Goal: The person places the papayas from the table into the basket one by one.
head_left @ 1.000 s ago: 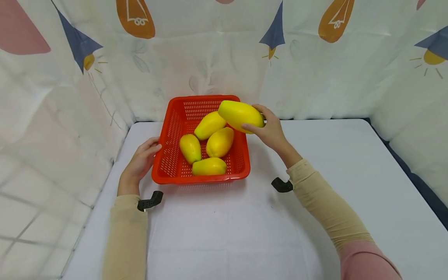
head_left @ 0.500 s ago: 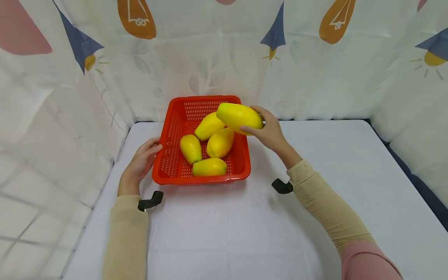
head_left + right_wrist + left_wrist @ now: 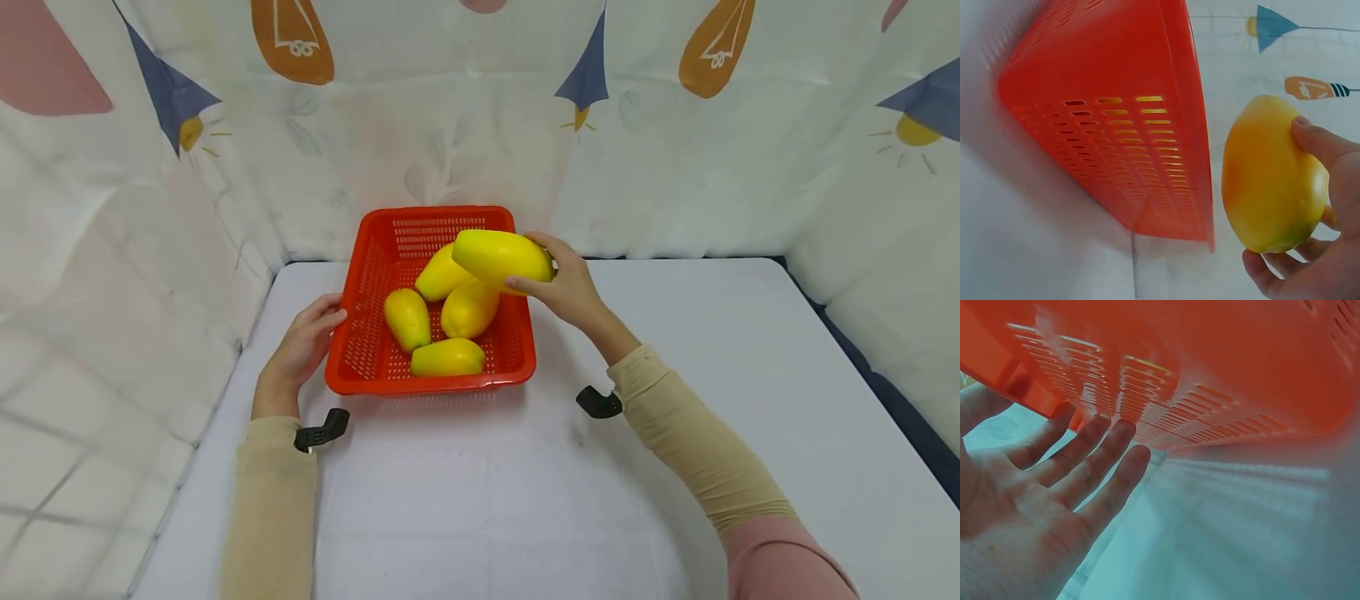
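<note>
My right hand (image 3: 564, 287) grips a yellow papaya (image 3: 498, 257) by its right end, thumb on the near side. It is held over the far right part of a red plastic basket (image 3: 431, 386), overlapping two papayas below. In the right wrist view the held papaya (image 3: 1272, 178) is beside the basket's rim (image 3: 1194, 112), with thumb and fingertips round it. My left hand (image 3: 303, 346) rests at the basket's left side; in the left wrist view its fingers (image 3: 1094, 459) reach fairly straight to the slotted wall. In the basket lie several papayas, one (image 3: 407, 320) at the left.
The basket stands on a white-covered table (image 3: 480, 483), close to the printed cloth backdrop (image 3: 480, 133). Black wrist cameras sit on the left sleeve (image 3: 324, 429) and the right sleeve (image 3: 600, 402). Cloth also hangs along the left and right sides.
My right hand has moved the held papaya left and slightly lower over the basket. The left hand, the basket and the papayas inside it have stayed in place.
</note>
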Motion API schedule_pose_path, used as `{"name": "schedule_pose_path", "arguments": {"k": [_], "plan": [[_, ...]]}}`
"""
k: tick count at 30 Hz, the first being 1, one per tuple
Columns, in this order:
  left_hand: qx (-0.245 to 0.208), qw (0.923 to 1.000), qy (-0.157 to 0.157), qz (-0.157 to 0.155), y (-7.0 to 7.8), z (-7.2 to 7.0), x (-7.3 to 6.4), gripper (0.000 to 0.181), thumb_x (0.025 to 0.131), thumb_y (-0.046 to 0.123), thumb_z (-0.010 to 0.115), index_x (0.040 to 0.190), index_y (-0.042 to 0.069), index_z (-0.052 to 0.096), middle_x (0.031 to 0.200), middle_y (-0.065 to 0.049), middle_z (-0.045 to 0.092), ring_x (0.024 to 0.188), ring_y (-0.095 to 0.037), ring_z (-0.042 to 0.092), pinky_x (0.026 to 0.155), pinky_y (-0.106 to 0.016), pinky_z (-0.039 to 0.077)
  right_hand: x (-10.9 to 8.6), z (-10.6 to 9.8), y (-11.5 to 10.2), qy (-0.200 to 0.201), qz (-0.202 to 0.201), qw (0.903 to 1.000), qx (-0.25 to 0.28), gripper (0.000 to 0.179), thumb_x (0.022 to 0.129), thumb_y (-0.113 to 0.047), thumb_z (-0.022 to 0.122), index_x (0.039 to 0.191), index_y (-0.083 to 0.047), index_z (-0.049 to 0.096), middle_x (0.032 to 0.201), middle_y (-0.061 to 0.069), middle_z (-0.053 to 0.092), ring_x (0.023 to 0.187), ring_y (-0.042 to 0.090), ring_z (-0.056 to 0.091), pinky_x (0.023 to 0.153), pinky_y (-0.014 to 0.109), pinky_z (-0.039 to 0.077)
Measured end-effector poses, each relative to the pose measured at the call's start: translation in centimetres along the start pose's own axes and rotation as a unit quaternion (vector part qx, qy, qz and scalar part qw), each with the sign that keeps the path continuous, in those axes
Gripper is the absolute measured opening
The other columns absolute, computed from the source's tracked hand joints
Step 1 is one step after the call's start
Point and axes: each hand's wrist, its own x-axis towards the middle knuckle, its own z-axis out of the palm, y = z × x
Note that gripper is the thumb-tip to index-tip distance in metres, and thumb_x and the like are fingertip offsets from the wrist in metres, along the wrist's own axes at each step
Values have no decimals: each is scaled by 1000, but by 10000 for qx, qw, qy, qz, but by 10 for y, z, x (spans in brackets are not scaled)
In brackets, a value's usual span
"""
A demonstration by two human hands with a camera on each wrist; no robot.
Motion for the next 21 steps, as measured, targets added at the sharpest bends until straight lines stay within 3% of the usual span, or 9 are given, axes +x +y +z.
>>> {"name": "schedule_pose_path", "arguments": {"k": [21], "plan": [[-70, 9999, -60, 117, 0, -2, 2, 26, 102, 15, 45, 127, 7, 49, 110, 2, 60, 100, -10, 58, 87, -19, 49, 7, 14, -9, -172, -22, 9997, -175, 76, 80, -43, 77, 144, -20, 42, 146, 3, 44, 121, 22, 47, 102, 43, 46]]}}
